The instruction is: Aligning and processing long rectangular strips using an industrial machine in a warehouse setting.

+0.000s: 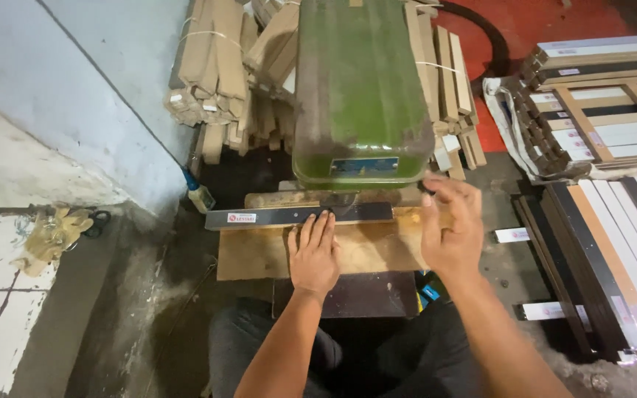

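left hand [314,254] flat, pinning dark strip [300,215] on wooden desk [259,254] under green machine [361,96]. right hand [451,225] open, empty, hovering by knob. looks like lining-up step; next needs strip steady.

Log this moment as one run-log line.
left hand: flat on dark strip | right hand: raised, open, empty | green machine above

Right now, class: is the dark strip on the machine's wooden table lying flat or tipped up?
Flat. The dark strip lies lengthwise on the wooden table, and the left hand presses fingertips onto it.
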